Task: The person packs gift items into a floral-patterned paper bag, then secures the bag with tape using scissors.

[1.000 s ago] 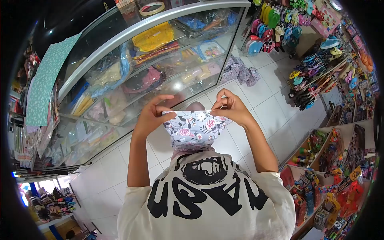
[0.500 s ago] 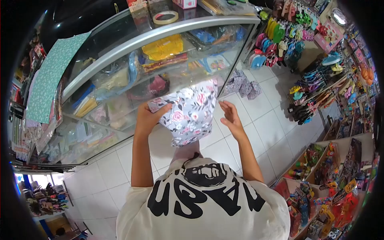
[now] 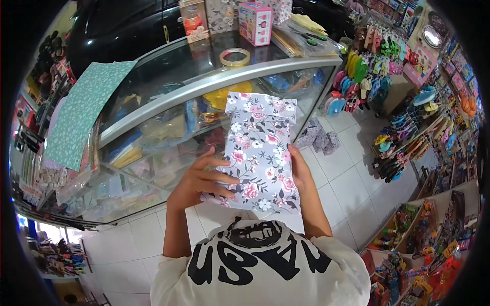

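A sheet of grey gift-wrapping paper (image 3: 263, 158) with pink and white flowers is held up before my chest, folded into a long pouch-like shape. Its top end is turned over into a wide band. My left hand (image 3: 201, 178) holds the lower left side, fingers lying across the printed face. At the right edge, my right hand (image 3: 301, 166) grips the paper with the thumb along the side; its other fingers are hidden behind. Whether anything is inside the paper cannot be seen.
A glass display case (image 3: 204, 81) stands in front, bearing a tape roll (image 3: 235, 57), a pink box (image 3: 255, 23), scissors (image 3: 312, 40) and green patterned paper (image 3: 87, 112). Floral paper scraps (image 3: 319, 136) lie on the tiled floor. Racks of sandals (image 3: 365, 66) stand right.
The paper has been turned and straightened, its folded band now facing up. My right hand, apart from it before, now grips its right edge. The view has tilted up slightly.
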{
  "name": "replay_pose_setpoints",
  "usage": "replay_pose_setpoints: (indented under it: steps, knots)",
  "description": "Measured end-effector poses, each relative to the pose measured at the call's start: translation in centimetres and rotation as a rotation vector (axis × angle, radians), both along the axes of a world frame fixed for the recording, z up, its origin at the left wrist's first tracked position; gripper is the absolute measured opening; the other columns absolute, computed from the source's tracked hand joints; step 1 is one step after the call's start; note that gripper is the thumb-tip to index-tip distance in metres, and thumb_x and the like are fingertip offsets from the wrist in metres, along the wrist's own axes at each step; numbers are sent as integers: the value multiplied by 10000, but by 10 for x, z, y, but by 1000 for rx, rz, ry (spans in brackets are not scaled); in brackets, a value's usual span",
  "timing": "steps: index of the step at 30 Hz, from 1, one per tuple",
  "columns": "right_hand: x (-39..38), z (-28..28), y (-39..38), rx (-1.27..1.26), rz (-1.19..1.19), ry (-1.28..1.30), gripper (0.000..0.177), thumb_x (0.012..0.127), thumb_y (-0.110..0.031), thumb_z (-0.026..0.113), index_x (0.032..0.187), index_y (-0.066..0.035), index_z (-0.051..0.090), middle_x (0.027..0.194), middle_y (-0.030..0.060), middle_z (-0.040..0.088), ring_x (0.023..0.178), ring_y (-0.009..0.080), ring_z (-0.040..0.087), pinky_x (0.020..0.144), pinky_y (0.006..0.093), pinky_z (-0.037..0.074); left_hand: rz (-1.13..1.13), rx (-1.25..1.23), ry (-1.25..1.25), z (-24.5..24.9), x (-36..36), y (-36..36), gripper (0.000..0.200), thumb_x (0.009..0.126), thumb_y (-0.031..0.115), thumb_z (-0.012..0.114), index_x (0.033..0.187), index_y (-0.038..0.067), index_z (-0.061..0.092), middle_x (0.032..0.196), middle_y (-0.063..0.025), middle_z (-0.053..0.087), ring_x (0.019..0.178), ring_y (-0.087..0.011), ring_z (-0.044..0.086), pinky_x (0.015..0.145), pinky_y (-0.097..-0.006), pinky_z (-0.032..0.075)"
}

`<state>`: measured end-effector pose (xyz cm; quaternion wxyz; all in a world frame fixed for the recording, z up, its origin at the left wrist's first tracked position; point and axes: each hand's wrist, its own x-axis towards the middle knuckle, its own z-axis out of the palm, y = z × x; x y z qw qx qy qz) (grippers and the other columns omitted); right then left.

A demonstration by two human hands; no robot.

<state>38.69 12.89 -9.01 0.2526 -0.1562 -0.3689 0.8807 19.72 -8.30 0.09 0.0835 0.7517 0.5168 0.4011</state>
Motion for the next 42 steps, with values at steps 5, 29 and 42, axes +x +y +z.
replay_pose_setpoints:
  steps: [5,29,42]
  knots:
    - [-28,51,-22,169,-117,112,760,721,-91,594,1393,-69,241,1322,116,428,1189,262,478,987,391,424,88,-11,-137,7,-24,-47,391,533,187,843,900,139,717,1358,-144,453,1249,-314,417,1051,-469,279]
    - [-205,84,20,403,-355,87,419,851,-47,601,1229,-58,420,1128,103,570,1045,168,550,875,318,463,628,-15,-825,38,-267,-22,231,894,128,556,1079,2,611,867,-2,658,704,-24,562,594,-184,433]
    - [-207,135,94,1294,-185,-169,353,886,-112,561,1232,-56,515,1294,100,495,1156,237,505,959,323,397,875,-76,439,68,-182,32,536,843,333,633,1319,152,465,1396,-136,405,1328,-368,302,1080,-556,162]
